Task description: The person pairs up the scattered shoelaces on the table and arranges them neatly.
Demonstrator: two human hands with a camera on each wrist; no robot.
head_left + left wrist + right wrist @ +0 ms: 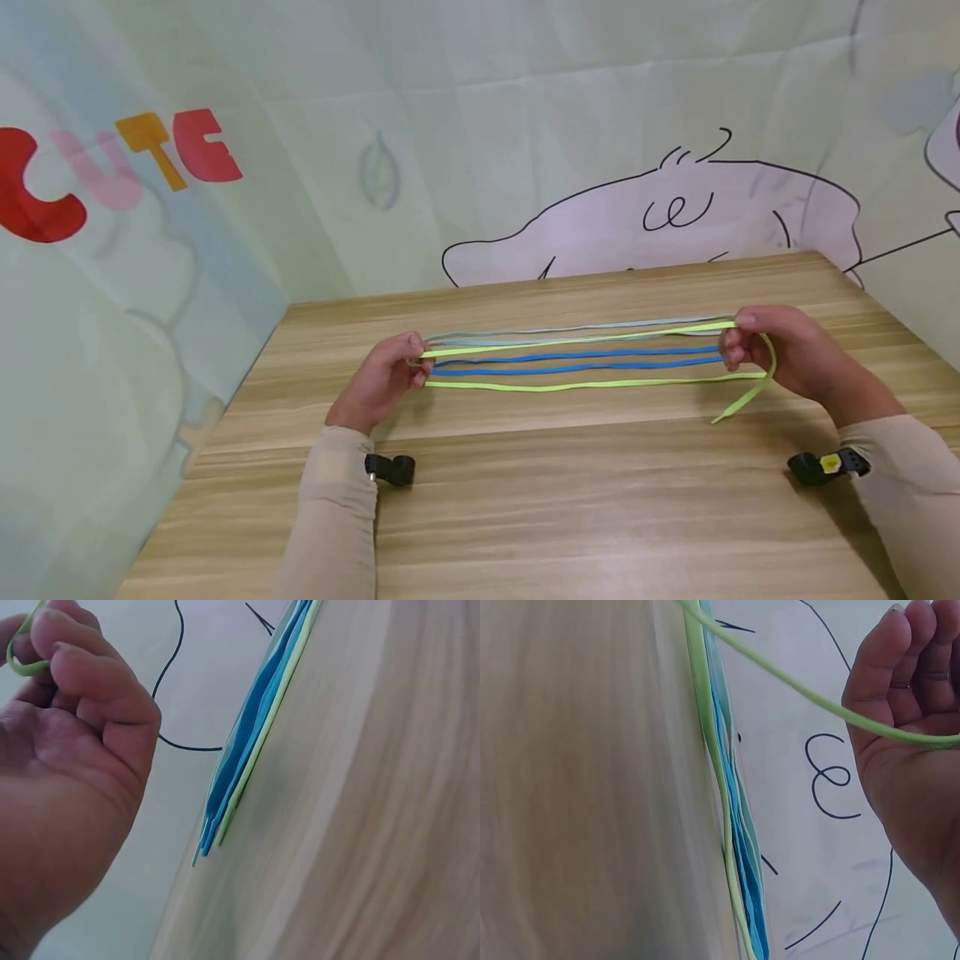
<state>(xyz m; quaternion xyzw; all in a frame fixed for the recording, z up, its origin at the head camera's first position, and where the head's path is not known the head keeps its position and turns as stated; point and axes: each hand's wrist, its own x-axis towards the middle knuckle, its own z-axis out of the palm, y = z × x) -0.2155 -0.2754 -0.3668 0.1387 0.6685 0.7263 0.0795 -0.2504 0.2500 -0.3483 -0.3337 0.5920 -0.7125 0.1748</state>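
Observation:
A yellow-green shoelace (577, 339) is stretched nearly straight between the two hands, above the table. My left hand (382, 371) pinches it with thumb and curled fingers; in the left wrist view a small green loop (28, 669) shows at the fingertips. The right hand (783, 342) pinches the other part, and a loose tail with a pointed tip (738, 407) curves down from it. Beneath lie blue laces (570, 366), pale blue-grey laces (517, 342) and another yellow-green strand (540, 388), side by side. Both hands hide parts of the laces' ends.
The wood-grain table (570, 517) reaches back to a printed cloth backdrop (465, 125) with cartoon drawings and letters. A black wrist strap device (393, 471) sits on the left sleeve, another device (817, 467) on the right.

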